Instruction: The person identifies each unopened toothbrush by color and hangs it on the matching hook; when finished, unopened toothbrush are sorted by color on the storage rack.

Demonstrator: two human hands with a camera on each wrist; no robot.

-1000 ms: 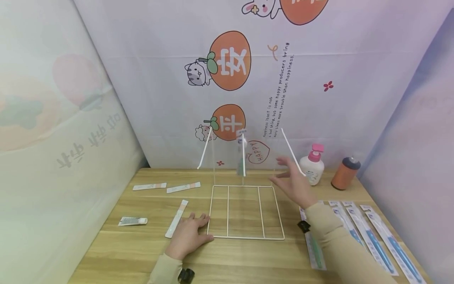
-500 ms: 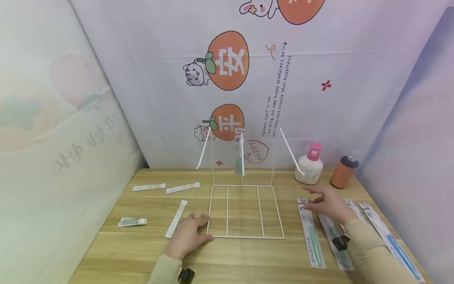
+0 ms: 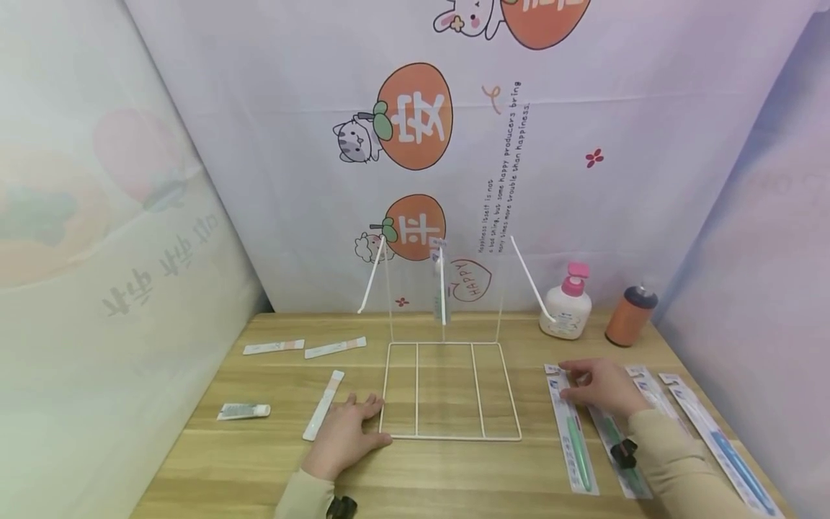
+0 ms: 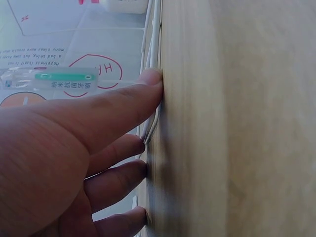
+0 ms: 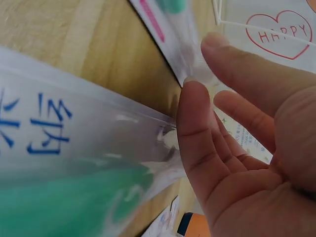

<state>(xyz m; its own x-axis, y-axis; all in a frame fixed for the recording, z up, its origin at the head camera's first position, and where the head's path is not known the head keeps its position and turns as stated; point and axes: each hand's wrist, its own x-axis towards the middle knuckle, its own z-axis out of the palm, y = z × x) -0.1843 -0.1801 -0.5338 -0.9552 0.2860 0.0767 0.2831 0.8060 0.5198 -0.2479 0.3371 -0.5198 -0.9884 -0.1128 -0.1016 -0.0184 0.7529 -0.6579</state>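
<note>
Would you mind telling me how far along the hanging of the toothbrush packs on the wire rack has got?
Done: one toothbrush pack hangs on the wire rack. In hand: the right hand touches the top of a green toothbrush pack lying on the table, not lifted; the left hand rests flat by the rack's base. Left: the other packs at right lie flat.
</note>
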